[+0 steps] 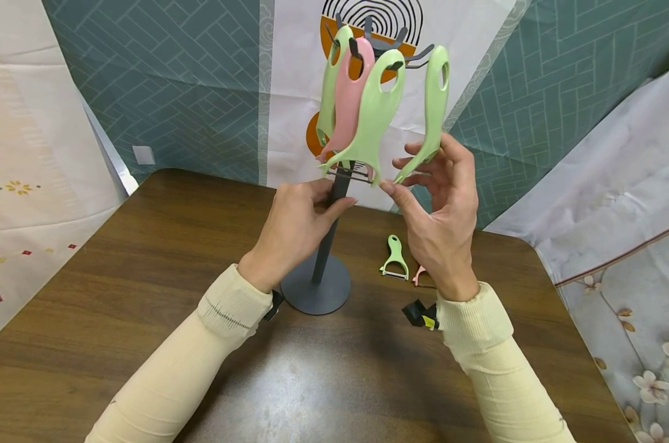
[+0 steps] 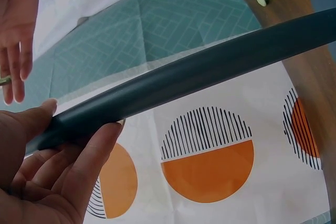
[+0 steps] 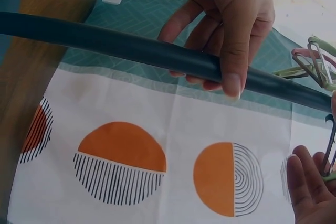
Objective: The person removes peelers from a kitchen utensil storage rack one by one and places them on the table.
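Left hand [image 1: 295,215]: clamped round the pole [image 1: 324,249] of the dark stand, below the hooks [image 1: 420,56].
Right hand [image 1: 446,200]: thumb and fingers pinch the lower head of the right-hand green peeler [image 1: 435,98].
Right-hand green peeler: upright beside a hook; whether its hole is seated cannot be confirmed.
Hung peelers: pink peeler [image 1: 348,92] between front green peeler [image 1: 377,111] and rear green peeler [image 1: 328,92].
Table [image 1: 201,227]: small green peeler [image 1: 394,249] lying beside a partly hidden pink one [image 1: 418,274].

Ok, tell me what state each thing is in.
Stand, upright
Left hand, gripping stand
Front green peeler, hanging
Upper pink peeler, hanging
Rear green peeler, hanging
Rightmost green peeler, held, hooking unclear
Right hand, holding it
Lower green peeler, lying on table
Lower pink peeler, lying, partly hidden
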The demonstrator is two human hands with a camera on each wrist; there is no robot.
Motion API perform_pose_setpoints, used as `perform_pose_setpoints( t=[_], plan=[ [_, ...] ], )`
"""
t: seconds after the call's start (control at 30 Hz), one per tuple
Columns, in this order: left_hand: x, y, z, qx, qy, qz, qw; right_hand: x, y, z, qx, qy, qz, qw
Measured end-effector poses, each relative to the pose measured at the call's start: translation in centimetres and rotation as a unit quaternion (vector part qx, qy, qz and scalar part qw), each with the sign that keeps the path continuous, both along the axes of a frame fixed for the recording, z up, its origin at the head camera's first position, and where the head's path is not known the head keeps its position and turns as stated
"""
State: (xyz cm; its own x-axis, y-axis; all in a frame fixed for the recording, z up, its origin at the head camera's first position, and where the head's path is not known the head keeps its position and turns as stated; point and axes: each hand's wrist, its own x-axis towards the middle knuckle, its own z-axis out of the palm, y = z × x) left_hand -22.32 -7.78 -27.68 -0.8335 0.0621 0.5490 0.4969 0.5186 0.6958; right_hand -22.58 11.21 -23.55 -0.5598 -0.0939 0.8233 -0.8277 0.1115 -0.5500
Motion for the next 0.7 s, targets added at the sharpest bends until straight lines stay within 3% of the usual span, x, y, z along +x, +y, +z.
perform_pose_setpoints(
  t=[0.7],
  plan=[
    [-0.1,-0.1,0.0,0.004,-0.009,-0.007,0.9999,0.4,1.0,-1.1,-0.001,-0.025,-0.018,1.000]
  ],
)
